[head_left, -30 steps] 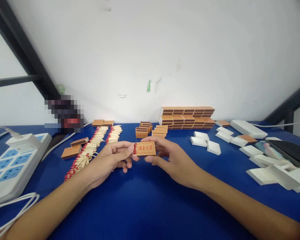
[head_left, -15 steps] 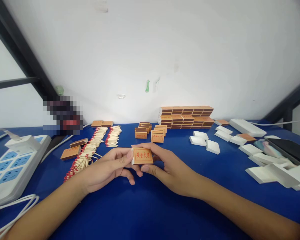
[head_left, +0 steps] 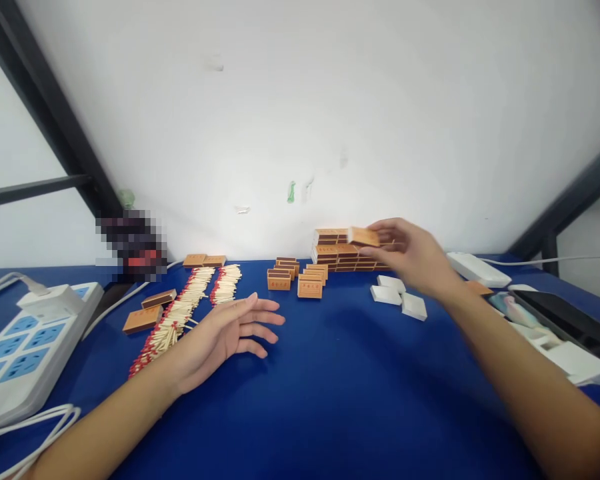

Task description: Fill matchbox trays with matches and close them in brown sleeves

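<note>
My right hand (head_left: 413, 257) is stretched out to the back of the blue table (head_left: 320, 387), fingers closed on an orange matchbox (head_left: 363, 236) held at the top of the stacked matchboxes (head_left: 340, 250) by the wall. My left hand (head_left: 233, 333) rests on the table with fingers spread and nothing in it. Just left of it lie rows of loose red-tipped matches (head_left: 180, 310).
Small piles of matchboxes (head_left: 295, 277) stand mid-back. White inner trays (head_left: 397, 297) lie to the right, beside a dark phone (head_left: 565, 313). A white power strip (head_left: 25, 337) with cables sits at the left. Two loose orange sleeves (head_left: 147, 310) lie near the matches.
Both hands held the matchbox in front of me. Now my left hand has let go and lies flat, and my right hand has carried the box back to the stack.
</note>
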